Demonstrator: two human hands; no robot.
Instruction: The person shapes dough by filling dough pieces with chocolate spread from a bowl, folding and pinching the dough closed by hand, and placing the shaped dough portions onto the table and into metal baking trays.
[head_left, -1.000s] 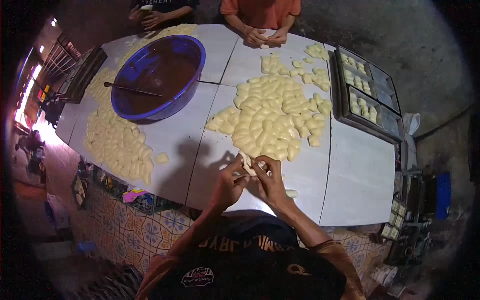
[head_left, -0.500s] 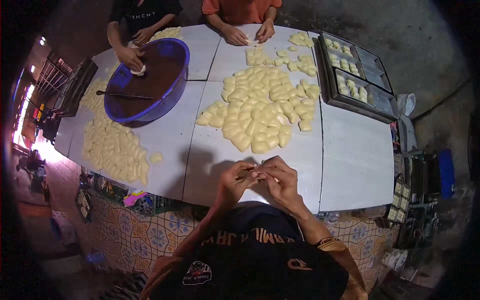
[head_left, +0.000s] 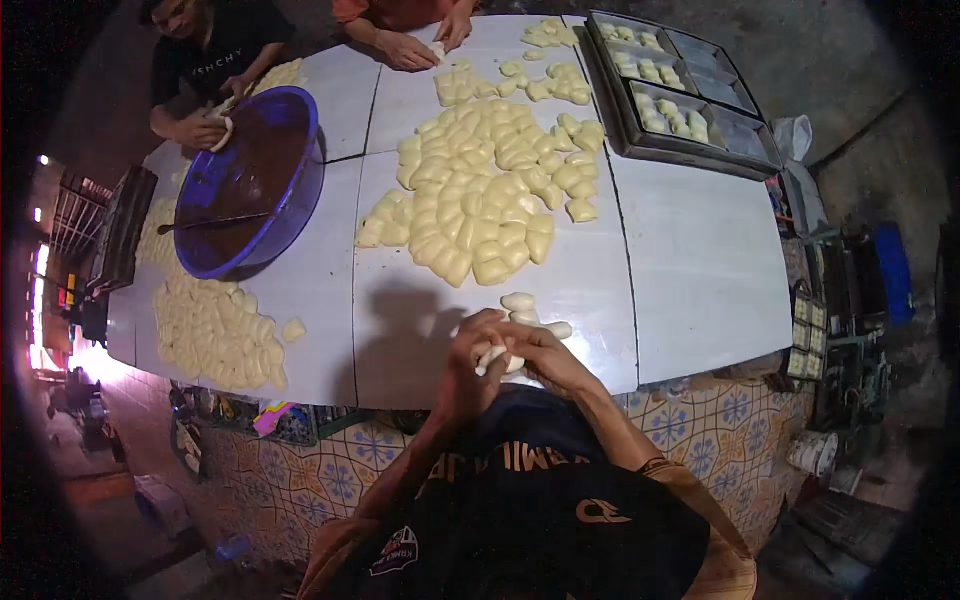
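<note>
Both my hands come together just over the table's near edge, fingers bent round one soft piece of pale dough [head_left: 494, 360]. My left hand [head_left: 470, 352] grips it from the left. My right hand [head_left: 550, 358] closes on it from the other side, fingertips almost touching the left ones. Just beyond my fingers lie a few smooth dough rolls [head_left: 518, 301], partly hidden by my hands. Farther up the table spreads a broad cluster of cut dough pieces [head_left: 475, 215], packed against each other.
A blue basin [head_left: 318, 170] of brown filling, with a long-handled utensil in it, stands left. More dough pieces [head_left: 215, 335] lie in front of it. Metal trays [head_left: 690, 160], partly filled with dough, sit at the far right. Two people work dough across the table [head_left: 700, 260].
The view has shifted, and the dough in my hands and the rolls beyond them now show. At the far left, the other person's hand has moved from over the basin to its rim.
</note>
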